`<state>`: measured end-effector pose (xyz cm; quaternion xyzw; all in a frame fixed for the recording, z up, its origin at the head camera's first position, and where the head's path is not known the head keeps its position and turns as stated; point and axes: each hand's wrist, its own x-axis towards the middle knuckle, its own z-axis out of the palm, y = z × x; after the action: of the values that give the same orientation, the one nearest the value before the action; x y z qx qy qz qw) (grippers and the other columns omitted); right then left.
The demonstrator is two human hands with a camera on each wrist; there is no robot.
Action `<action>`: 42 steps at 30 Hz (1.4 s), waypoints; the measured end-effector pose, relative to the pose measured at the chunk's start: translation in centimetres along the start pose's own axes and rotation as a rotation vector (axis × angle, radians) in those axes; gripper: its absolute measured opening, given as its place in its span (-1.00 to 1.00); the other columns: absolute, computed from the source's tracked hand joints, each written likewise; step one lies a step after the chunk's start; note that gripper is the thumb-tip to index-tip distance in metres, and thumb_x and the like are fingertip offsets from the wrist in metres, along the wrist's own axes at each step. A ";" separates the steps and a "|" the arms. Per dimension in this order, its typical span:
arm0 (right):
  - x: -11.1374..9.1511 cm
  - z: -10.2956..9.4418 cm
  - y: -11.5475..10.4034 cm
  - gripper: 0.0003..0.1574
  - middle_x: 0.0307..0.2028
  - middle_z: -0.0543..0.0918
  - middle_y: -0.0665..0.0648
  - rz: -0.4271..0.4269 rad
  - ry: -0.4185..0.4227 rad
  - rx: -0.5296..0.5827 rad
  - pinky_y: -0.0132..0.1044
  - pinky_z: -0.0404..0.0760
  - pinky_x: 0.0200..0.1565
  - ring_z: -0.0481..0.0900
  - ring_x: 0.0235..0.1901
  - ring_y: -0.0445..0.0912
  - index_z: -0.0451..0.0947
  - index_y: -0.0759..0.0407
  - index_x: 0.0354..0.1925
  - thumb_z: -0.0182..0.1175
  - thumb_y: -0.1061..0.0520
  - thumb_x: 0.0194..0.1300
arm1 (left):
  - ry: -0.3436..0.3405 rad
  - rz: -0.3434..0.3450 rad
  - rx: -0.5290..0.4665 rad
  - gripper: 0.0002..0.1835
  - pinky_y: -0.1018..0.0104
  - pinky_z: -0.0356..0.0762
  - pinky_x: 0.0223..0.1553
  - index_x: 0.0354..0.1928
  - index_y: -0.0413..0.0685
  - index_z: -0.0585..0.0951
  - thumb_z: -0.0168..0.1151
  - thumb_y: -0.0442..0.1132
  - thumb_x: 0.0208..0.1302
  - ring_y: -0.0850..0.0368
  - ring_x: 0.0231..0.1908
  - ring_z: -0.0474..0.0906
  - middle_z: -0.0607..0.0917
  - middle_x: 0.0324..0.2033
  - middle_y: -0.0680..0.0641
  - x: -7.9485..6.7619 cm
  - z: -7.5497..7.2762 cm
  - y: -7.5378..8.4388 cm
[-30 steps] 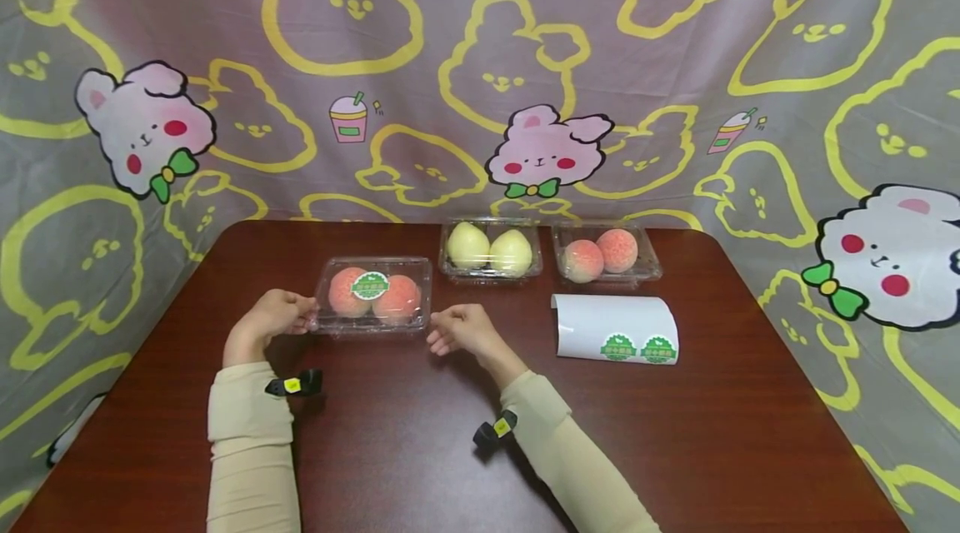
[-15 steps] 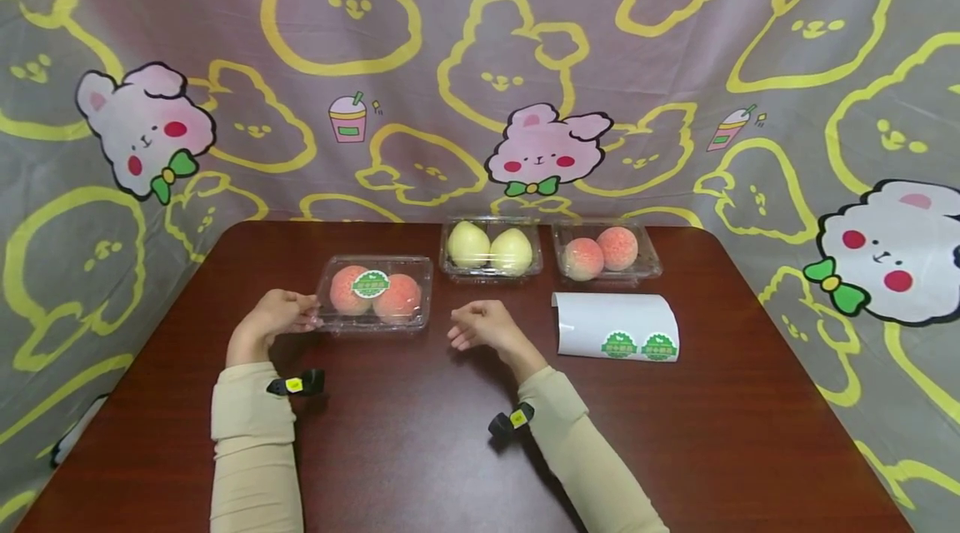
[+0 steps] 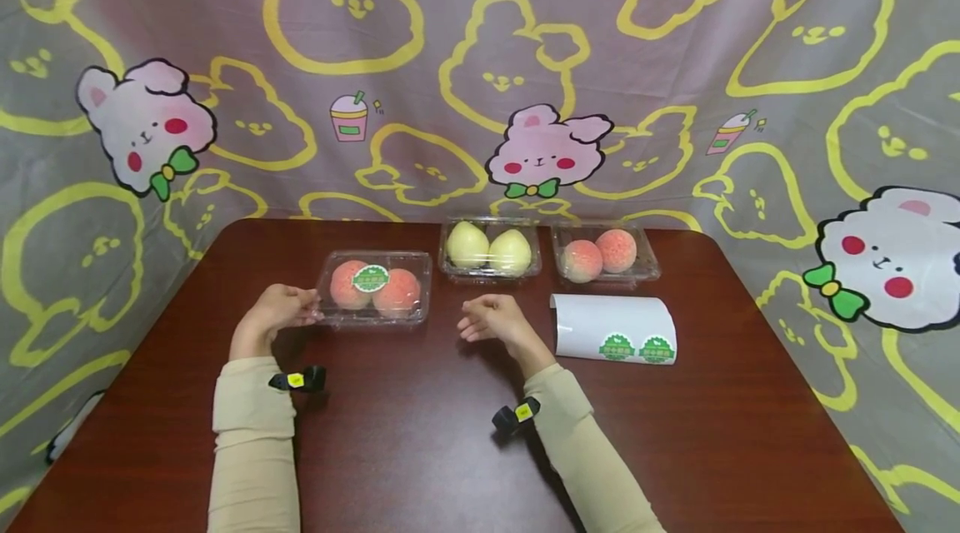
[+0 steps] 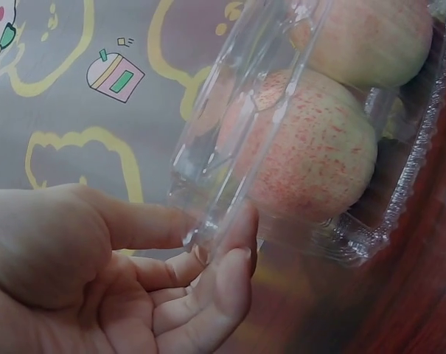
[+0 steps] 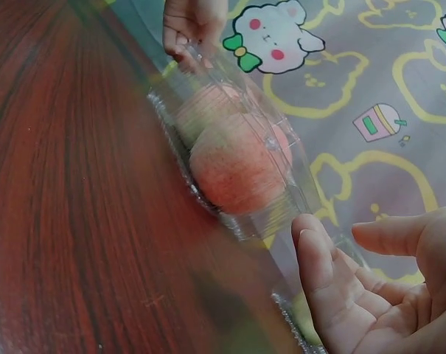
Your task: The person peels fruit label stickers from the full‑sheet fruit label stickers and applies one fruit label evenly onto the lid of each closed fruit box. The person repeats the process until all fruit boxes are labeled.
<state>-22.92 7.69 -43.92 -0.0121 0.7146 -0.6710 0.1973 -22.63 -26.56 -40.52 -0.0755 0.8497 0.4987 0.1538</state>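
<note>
A clear plastic clamshell box point(image 3: 375, 320) holds two pinkish peaches point(image 3: 397, 293) and bears a round green-and-white sticker point(image 3: 371, 278) on its lid. At its near left corner, my left hand point(image 3: 279, 312) pinches the edge between thumb and fingers. The left wrist view shows this grip close up, with a speckled peach point(image 4: 304, 147) behind the plastic. My right hand point(image 3: 495, 321) is apart from the box, to its right, with fingers loosely bent and nothing in them. In the right wrist view a gap shows between thumb and fingers point(image 5: 315, 262).
Behind stand a clear box point(image 3: 490, 274) with two pale yellow-green fruits and another clear box point(image 3: 637, 271) with two peaches. A curved white sheet point(image 3: 611, 321) with two green stickers point(image 3: 617, 347) lies at the right. A patterned curtain point(image 3: 420, 42) surrounds the brown table point(image 3: 420, 450).
My right hand has left the box's right corner and moved to the right. The box has shifted slightly away from me, with my left hand still at its corner.
</note>
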 end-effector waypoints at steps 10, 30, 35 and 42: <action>-0.2 -0.2 -0.1 -0.55 -0.60 0.65 -0.01 -0.006 -0.001 0.009 -0.42 0.67 -0.44 0.62 -0.62 -0.24 0.41 0.62 0.06 0.02 0.21 0.41 | 0.019 -0.004 -0.024 -0.55 0.43 0.69 -0.30 0.12 -0.69 0.36 -0.15 -0.31 0.49 0.42 -0.51 0.58 0.63 -0.52 0.13 0.8 -0.1 0.1; -0.1 -1.1 0.0 -0.60 -0.54 0.69 0.13 -0.022 0.071 -0.052 -0.39 0.67 -0.47 0.61 -0.63 -0.22 0.45 0.58 0.02 0.06 0.23 0.39 | 0.099 0.002 -0.063 -0.53 0.52 0.64 -0.38 0.12 -0.70 0.35 -0.17 -0.28 0.50 0.44 -0.55 0.54 0.58 -0.59 0.18 2.1 -0.2 0.3; -0.2 -1.8 -0.2 -0.62 -0.50 0.70 0.23 -0.056 0.094 -0.095 -0.37 0.67 -0.46 0.61 -0.62 -0.22 0.46 0.58 -0.01 0.06 0.23 0.39 | 0.130 0.004 -0.036 -0.54 0.47 0.66 -0.33 0.13 -0.67 0.36 -0.18 -0.28 0.50 0.44 -0.53 0.53 0.57 -0.53 0.14 2.5 -0.1 0.5; -0.5 -2.6 -0.4 -0.66 -0.33 0.71 0.48 -0.091 0.142 -0.201 -0.24 0.73 -0.38 0.65 -0.57 -0.17 0.49 0.54 -0.06 0.08 0.23 0.38 | 0.178 0.011 -0.078 -0.54 0.50 0.65 -0.36 0.12 -0.67 0.37 -0.17 -0.28 0.50 0.46 -0.56 0.52 0.54 -0.54 0.14 3.2 0.1 0.3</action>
<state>-23.37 10.28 -43.36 -0.0164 0.7892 -0.6034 0.1134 -25.71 -26.23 -41.37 -0.1208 0.8402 0.5237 0.0718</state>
